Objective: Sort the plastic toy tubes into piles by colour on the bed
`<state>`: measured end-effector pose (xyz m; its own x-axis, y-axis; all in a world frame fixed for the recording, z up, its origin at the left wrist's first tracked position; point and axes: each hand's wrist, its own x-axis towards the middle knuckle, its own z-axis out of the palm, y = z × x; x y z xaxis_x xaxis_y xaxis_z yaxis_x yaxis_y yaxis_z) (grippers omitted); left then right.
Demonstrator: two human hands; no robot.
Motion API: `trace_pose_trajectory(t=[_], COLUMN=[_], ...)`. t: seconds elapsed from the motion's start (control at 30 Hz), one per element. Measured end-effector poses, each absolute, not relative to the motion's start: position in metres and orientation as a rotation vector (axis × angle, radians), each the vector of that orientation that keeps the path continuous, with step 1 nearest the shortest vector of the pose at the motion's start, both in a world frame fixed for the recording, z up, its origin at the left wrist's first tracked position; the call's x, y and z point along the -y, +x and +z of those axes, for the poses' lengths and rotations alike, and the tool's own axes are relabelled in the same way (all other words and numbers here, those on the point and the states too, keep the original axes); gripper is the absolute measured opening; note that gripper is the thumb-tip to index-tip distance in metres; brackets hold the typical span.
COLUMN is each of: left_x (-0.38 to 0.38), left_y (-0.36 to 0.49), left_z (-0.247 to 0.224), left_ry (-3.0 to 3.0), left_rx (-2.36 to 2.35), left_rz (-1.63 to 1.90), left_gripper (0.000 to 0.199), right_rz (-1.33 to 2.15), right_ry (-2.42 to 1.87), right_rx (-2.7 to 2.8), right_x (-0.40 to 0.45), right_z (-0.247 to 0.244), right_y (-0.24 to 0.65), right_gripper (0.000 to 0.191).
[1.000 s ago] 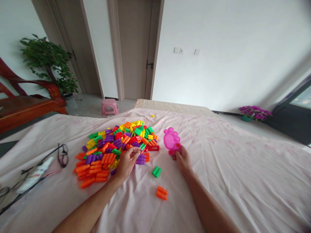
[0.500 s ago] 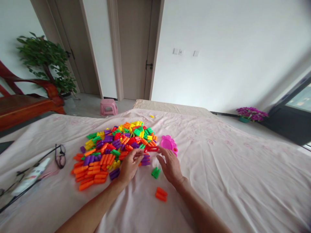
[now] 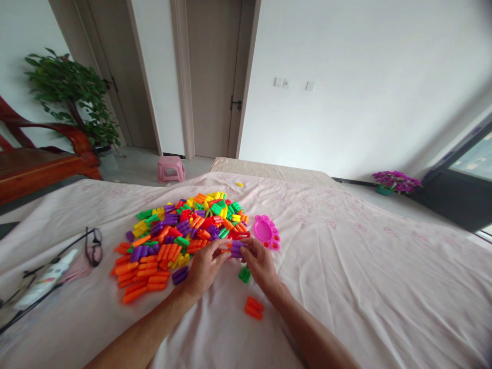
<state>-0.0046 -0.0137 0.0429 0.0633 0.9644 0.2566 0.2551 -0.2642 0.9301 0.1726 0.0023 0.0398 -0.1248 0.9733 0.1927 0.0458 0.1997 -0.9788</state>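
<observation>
A purple plastic piece [image 3: 237,249] is held between my two hands, with an orange piece [image 3: 226,248] against its left end. My left hand [image 3: 207,264] pinches the orange end, its fingers closed. My right hand [image 3: 261,264] has its fingers closed on the purple piece. Left of and behind my hands lies a heap of orange, purple, green, yellow and red pieces [image 3: 169,252]. A green piece [image 3: 245,274] sits on the cloth beside my right hand, and a red-orange piece [image 3: 254,307] lies nearer to me.
Behind my right hand is a pink flower-edged tray [image 3: 265,231]. On the left of the cloth [image 3: 346,287] lie glasses [image 3: 94,247] and a white bottle [image 3: 48,279]. One small yellow piece [image 3: 240,184] lies far back. A pink stool [image 3: 171,169] stands beyond.
My right hand has moved left and closed on the purple piece, which is now lifted between both hands. The orange piece at its left end now shows by my left fingertips.
</observation>
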Motion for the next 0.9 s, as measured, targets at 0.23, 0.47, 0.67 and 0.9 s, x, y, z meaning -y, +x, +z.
trace_pose_trajectory(t=[0.23,0.47,0.67,0.9], left_x=[0.001,0.012,0.046,0.043], left_y=[-0.033,-0.038,0.012,0.024], left_z=[0.046,0.061,0.045,0.032], left_ry=[1.665,2.360,2.691,2.767], left_rx=[-1.339,-1.389,-0.728,-0.866], left_rz=[1.318,1.350,0.810,0.671], left_gripper=[0.026,0.024,0.060,0.027], right_rz=[1.063,0.847,0.115,0.019], right_ry=[-1.062,-1.140,-1.630,-2.049], right_rx=[1.374,1.573,1.699,1.823], right_x=[-0.010,-0.028,-0.038,-0.036], right_z=[0.039,0.029,0.039,0.037], right_y=[0.181,0.201,0.238,0.251], right_gripper=[0.030,0.039,0.041,0.053])
